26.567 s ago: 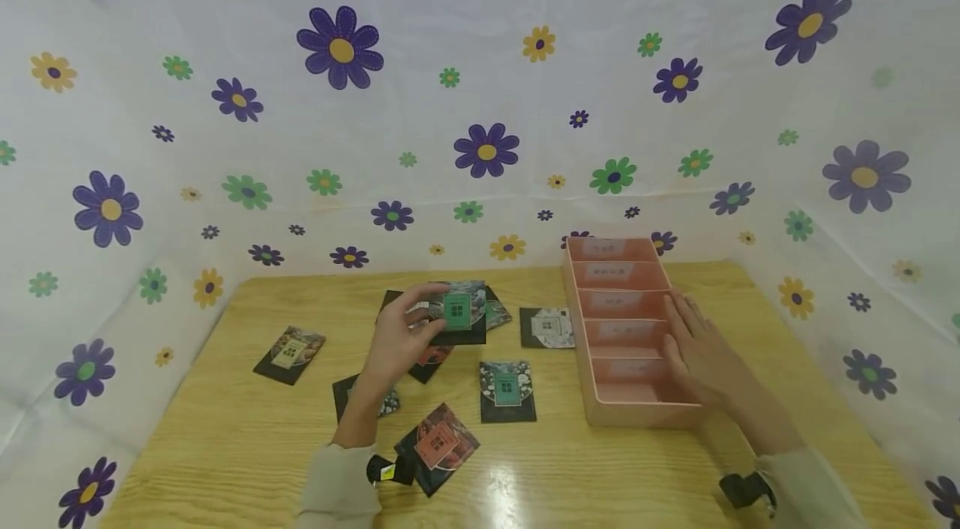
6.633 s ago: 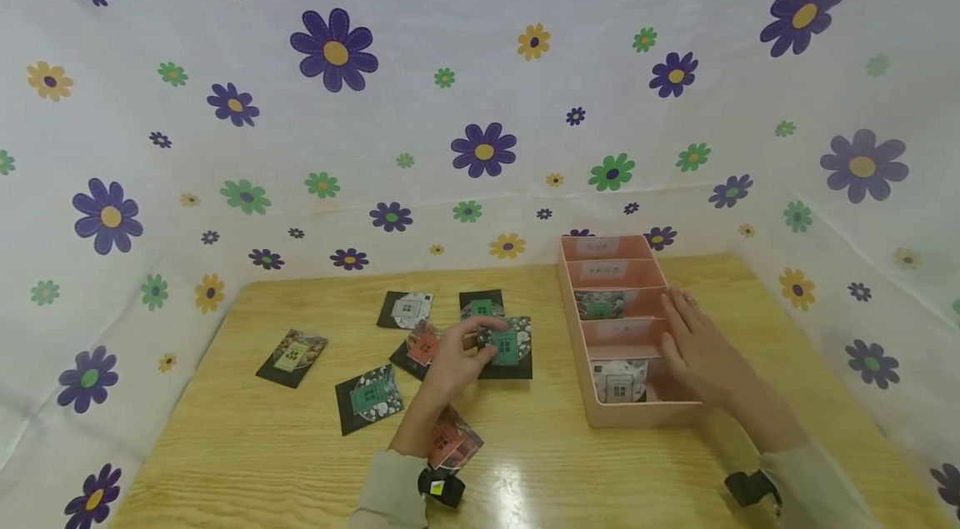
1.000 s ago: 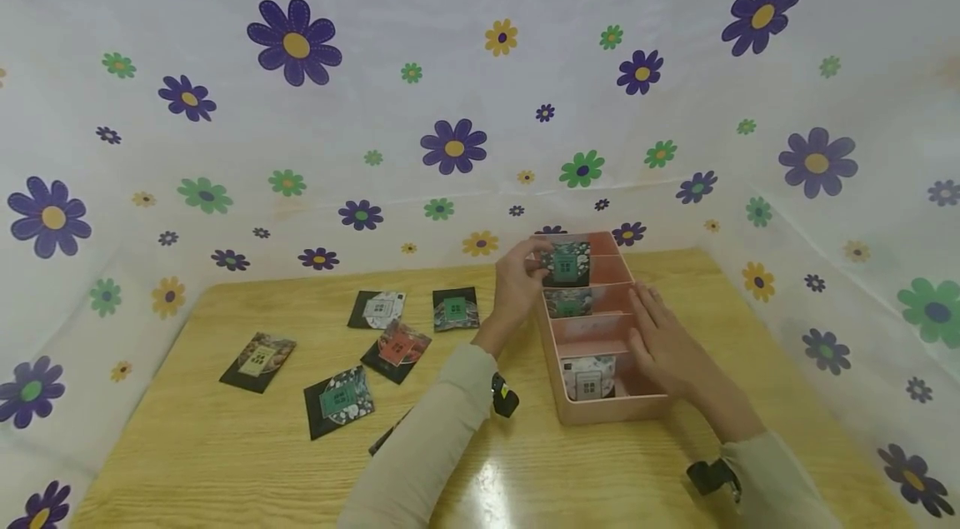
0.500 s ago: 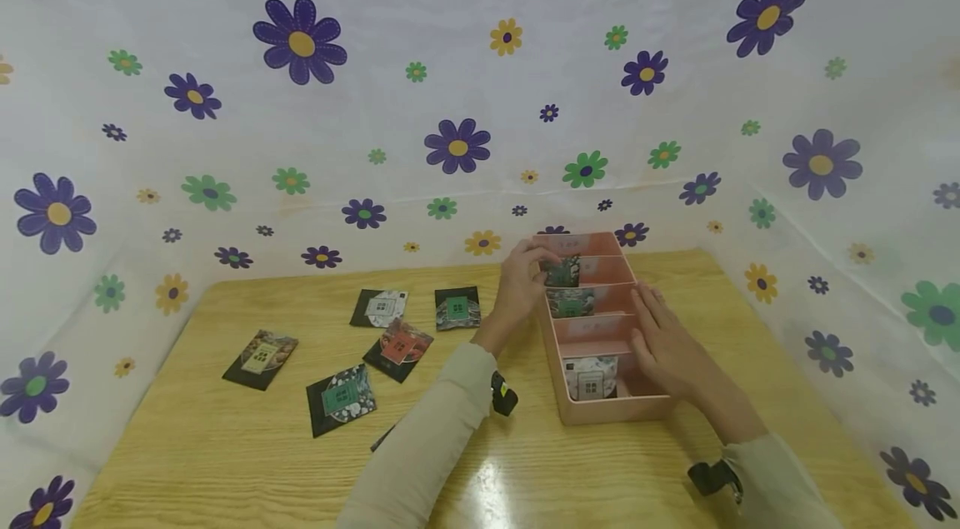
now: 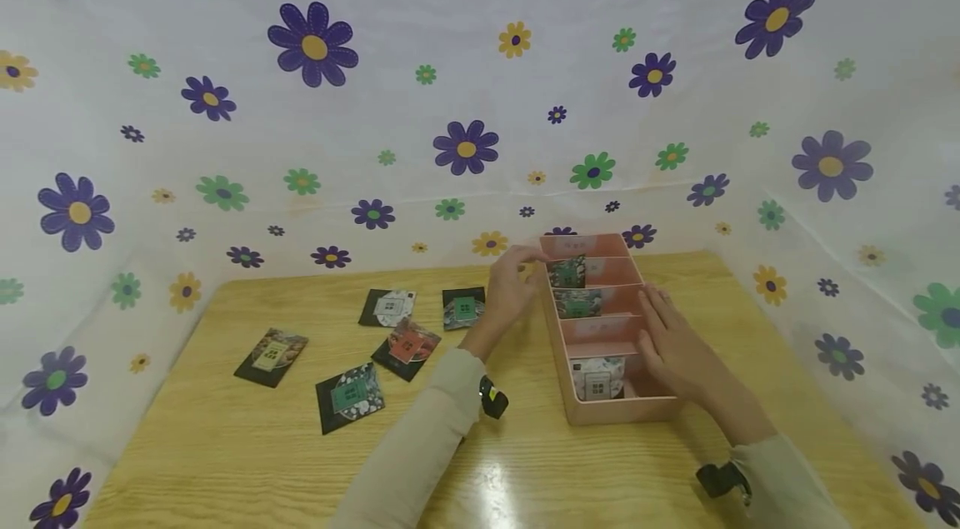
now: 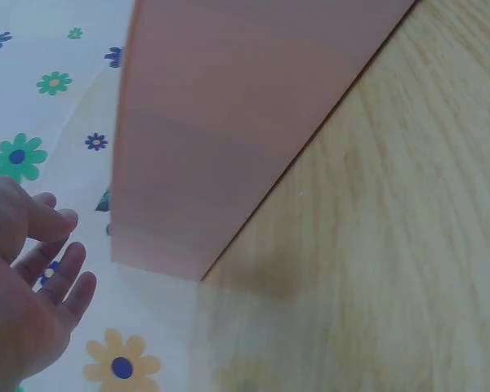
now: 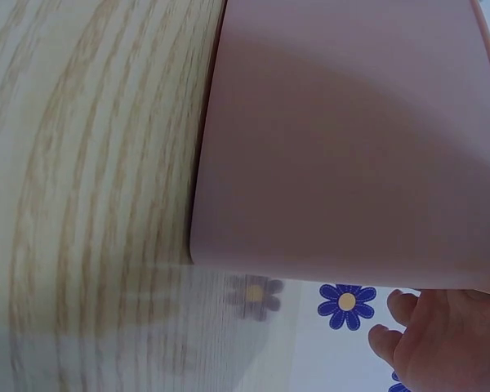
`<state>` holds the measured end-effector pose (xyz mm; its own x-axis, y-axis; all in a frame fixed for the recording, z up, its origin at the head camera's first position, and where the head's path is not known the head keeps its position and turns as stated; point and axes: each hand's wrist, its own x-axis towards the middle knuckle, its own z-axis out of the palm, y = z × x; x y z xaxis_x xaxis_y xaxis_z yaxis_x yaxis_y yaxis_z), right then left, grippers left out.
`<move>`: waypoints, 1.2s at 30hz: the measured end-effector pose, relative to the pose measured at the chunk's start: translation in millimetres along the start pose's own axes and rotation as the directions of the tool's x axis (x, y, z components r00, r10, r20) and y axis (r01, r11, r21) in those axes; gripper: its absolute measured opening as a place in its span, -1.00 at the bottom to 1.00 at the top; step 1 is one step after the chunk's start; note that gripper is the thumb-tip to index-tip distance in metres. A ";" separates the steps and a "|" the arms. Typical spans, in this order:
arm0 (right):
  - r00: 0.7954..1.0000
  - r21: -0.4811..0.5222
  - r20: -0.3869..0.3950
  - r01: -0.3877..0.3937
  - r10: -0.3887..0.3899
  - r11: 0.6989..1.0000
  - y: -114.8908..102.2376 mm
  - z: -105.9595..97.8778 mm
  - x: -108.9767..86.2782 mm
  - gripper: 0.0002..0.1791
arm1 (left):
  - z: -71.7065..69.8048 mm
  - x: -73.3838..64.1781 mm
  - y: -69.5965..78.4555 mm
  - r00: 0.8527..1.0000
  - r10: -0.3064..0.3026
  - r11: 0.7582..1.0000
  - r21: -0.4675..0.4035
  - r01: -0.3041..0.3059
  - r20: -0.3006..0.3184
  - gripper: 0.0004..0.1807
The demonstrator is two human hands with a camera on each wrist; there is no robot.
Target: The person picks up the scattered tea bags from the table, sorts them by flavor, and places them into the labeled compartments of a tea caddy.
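Observation:
My left hand (image 5: 513,287) is beside the left wall of a pink divided box (image 5: 626,412), near its back end. Its fingers are loosely bent and hold nothing; the left wrist view shows the bare left hand (image 6: 24,286) apart from the box wall. A green-label sachet (image 5: 567,271) stands in the second compartment from the back. Behind the middle divider sits another green-label sachet (image 5: 579,303), and the front compartment holds a white-label sachet (image 5: 597,379). My right hand (image 5: 678,350) rests on the box's right rim with straight fingers.
Left of the box lie several flat sachets: a dark green-label one (image 5: 463,308), a white-label one (image 5: 387,307), a red-label one (image 5: 406,348), a floral green-label one (image 5: 350,397) and a yellow-label one (image 5: 270,356). A flowered cloth (image 5: 397,96) surrounds the wooden table (image 5: 247,446).
A second ago my left hand pinched the green-label sachet over the box. The sachet went down into the second compartment, and the hand let go and drew back left. The right hand stays put.

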<state>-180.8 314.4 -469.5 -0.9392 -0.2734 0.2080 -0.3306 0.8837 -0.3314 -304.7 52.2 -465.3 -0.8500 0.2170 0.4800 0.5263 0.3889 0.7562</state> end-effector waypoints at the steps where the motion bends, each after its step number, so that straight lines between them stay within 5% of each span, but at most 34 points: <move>1: 1.000 -0.001 0.005 -0.003 0.003 1.000 0.4 0.5 0.3 -0.30 | -2.5 -0.5 0.4 1.000 -0.003 1.000 -0.002 0.003 -0.001 -0.68; 14: 1.000 -0.014 0.012 -0.002 0.002 1.000 -0.3 -4.7 6.1 -0.30 | -35.7 -2.4 13.7 0.994 -0.037 0.999 -0.017 0.038 0.100 -0.74; 24: 1.000 -0.007 0.023 -0.002 0.002 1.000 0.3 1.9 1.0 -0.30 | -57.1 -20.4 -7.5 0.981 -0.134 0.990 -0.018 0.138 0.144 -0.73; 36: 0.999 0.001 0.033 -0.011 0.011 1.000 1.7 0.3 1.8 -0.29 | -82.7 -30.5 -9.7 0.978 -0.150 0.989 0.008 0.150 0.143 -0.73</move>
<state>-183.1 315.2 -469.9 -0.9452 -0.2763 0.1738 -0.3205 0.8863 -0.3341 -282.0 -32.2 -450.6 -0.9135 0.2825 0.2927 0.3927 0.4245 0.8158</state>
